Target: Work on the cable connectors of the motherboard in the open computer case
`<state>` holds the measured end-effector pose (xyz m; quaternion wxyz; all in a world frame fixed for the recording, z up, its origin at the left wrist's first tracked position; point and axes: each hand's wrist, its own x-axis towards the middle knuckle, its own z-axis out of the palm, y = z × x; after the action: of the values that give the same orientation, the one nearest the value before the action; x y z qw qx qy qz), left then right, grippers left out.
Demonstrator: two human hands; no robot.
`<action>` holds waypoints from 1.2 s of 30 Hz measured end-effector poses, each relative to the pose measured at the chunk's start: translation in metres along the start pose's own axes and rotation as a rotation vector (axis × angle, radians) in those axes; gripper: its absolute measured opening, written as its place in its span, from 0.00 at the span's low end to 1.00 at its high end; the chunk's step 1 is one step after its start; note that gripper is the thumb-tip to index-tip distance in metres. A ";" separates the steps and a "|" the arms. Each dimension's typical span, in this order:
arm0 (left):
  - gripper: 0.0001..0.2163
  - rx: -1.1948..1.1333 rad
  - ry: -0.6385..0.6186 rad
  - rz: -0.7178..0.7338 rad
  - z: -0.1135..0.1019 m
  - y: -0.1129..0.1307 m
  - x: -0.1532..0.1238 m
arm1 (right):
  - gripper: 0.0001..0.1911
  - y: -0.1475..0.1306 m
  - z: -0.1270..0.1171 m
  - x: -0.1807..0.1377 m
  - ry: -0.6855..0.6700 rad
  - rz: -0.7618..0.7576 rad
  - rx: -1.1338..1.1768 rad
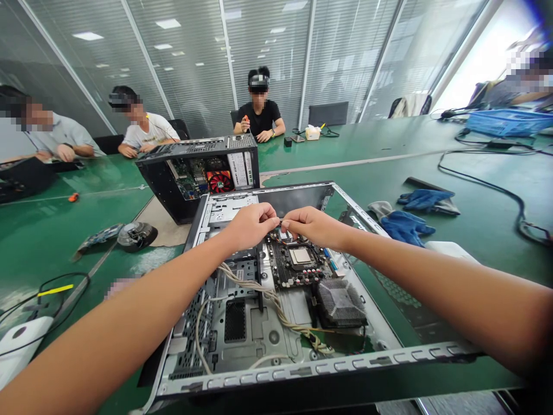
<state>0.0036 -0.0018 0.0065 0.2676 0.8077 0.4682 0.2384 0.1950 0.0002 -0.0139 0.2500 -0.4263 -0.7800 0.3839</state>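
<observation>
Both the left grip [254, 223] and right grip [314, 225] are pinched over the motherboard [281, 268]; anything held is unclear

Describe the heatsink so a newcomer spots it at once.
Find the open computer case lying flat, nearest the camera. Inside, just nearer than the black motherboard, sits the heatsink: a chunky block of thin grey fins, unlike the flat silver chip on that board.
</observation>
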 end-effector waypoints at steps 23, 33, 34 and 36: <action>0.04 0.136 0.138 0.203 -0.001 -0.001 -0.002 | 0.13 -0.002 0.002 0.001 0.068 -0.097 0.039; 0.07 0.558 0.154 0.412 -0.006 -0.003 -0.002 | 0.11 0.001 0.003 -0.001 -0.029 0.133 0.469; 0.07 0.597 0.148 0.430 -0.006 -0.003 -0.002 | 0.11 0.001 0.002 -0.001 -0.038 0.155 0.502; 0.07 0.669 0.135 0.457 -0.006 -0.002 -0.003 | 0.11 0.000 0.002 -0.001 -0.051 0.184 0.546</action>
<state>-0.0023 -0.0026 0.0092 -0.1008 0.9159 0.3450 0.1789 0.1945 -0.0012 -0.0151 0.3000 -0.4024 -0.6119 0.6113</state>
